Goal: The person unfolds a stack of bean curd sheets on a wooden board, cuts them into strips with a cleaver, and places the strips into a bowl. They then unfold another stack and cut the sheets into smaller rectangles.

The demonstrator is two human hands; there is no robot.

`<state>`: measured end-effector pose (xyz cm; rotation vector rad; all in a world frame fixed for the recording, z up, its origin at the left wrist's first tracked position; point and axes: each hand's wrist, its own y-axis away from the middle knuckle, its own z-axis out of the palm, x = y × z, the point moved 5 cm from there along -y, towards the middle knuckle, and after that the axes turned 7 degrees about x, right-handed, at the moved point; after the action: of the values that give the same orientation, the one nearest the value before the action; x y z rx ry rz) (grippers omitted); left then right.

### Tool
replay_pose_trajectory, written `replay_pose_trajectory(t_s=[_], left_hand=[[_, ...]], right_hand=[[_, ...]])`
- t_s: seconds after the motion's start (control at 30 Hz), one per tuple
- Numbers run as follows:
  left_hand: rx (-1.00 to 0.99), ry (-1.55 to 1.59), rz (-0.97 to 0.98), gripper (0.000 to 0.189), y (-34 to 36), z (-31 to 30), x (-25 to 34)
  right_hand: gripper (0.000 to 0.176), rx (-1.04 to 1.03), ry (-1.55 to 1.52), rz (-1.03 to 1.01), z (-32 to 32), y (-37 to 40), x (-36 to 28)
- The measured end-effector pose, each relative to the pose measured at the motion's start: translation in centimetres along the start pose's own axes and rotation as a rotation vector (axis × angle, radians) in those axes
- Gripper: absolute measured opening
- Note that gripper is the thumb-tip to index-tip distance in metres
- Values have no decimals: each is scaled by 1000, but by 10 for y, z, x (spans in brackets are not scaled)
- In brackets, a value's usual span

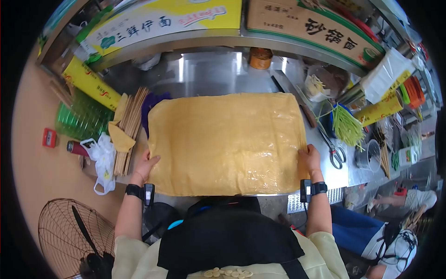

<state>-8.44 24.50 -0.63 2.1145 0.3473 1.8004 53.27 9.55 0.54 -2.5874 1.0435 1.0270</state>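
A wide, flat yellow pack of what looks like tofu skin [223,144] spans the front of the metal worktop. Its surface is glossy, with shiny wrinkles like clear film at the lower right. My left hand [146,166] grips the left edge, thumb on top and fingers hidden beneath. On the opposite edge my right hand [310,159] is closed in the same way. Close by on the left lie a bundle of wooden skewers [131,125], a folded yellow strip [121,138] and a purple cloth [158,97] partly under the pack.
Scissors [336,156] and a wooden-handled knife [307,115] lie to the right, near green vegetable strips [347,124] and a clear tub [368,156]. A white plastic bag [100,158] is at left. Cartons fill the shelf [200,41] above. A fan [74,232] stands lower left; another person [390,242] is lower right.
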Motion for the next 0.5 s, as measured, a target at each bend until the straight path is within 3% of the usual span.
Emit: replay_pose_trajectory(t_s=[0.07, 0.2, 0.3, 0.37, 0.5], left_hand=[[-49, 93, 90, 41, 9, 3, 32], [-149, 269, 55, 49, 26, 8, 74], [-184, 225, 60, 55, 33, 19, 88], [-226, 215, 76, 58, 43, 40, 105], [-416, 229, 165, 67, 57, 115, 142]], right_hand=[[32, -8, 51, -23, 2, -4, 5], [35, 104, 334, -96, 1, 1, -8], [42, 432, 528, -594, -1, 16, -45], [51, 365, 368, -687, 10, 27, -85], [45, -619, -547, -176, 81, 61, -155]])
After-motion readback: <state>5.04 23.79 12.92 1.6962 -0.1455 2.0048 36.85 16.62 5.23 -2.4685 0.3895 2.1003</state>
